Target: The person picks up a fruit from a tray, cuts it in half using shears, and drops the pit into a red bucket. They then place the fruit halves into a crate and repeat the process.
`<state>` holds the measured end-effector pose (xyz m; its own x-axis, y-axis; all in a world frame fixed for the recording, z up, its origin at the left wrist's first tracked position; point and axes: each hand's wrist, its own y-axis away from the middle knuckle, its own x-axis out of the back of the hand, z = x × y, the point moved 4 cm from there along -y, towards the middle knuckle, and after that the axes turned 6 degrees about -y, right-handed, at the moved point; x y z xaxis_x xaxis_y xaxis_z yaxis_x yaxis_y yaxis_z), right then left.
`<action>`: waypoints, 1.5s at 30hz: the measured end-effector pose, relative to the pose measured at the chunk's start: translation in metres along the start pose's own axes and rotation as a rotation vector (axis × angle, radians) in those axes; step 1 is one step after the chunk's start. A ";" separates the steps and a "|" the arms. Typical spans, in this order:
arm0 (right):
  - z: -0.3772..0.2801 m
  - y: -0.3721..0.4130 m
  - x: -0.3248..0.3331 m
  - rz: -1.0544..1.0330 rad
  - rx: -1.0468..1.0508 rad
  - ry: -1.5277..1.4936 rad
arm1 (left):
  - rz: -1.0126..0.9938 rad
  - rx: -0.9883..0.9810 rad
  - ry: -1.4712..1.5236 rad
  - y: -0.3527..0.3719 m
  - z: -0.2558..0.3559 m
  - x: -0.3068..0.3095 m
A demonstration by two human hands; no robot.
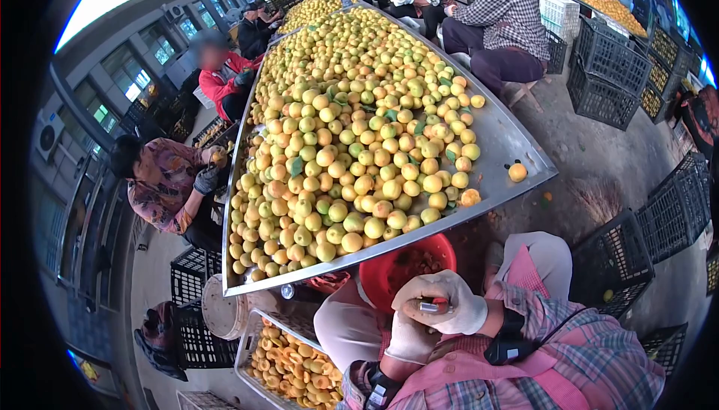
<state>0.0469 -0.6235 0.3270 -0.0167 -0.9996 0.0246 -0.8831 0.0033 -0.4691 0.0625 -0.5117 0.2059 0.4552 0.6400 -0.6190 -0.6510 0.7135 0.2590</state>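
My right hand (443, 301), in a white work glove, is closed around a small tool (433, 306) with a metal part and a red part; its kind is not clear. Just below, my left hand (411, 339) in a matching glove is pressed up against the right one. Its fingers are curled, and whatever lies in them is hidden. Both hands are over my lap, beside a red bucket (372, 279) with brownish scraps inside. Beyond the bucket, whole yellow-orange apricots (352, 178) are heaped on a metal-rimmed table (517, 152).
A white crate (247, 369) of halved apricots stands at lower left, near a pale round bucket (222, 313). Black crates (610, 260) are on the right. A co-worker (168, 185) sits along the left side; another person (509, 28) sits at the far right side.
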 end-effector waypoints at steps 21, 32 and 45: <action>0.043 -0.003 0.015 0.361 -0.329 -0.679 | 0.043 -0.778 -1.323 -0.002 0.049 -0.030; 0.058 -0.018 0.002 0.390 -0.446 -0.755 | 0.265 -0.575 -1.320 -0.006 0.049 -0.019; 0.044 -0.013 -0.001 0.234 -0.294 -0.274 | 0.184 -0.172 -0.430 -0.014 0.025 0.001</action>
<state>0.0792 -0.6234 0.2944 -0.1420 -0.9418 -0.3046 -0.9664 0.1985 -0.1632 0.0865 -0.5140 0.2202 0.5088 0.8365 -0.2036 -0.8184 0.5433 0.1871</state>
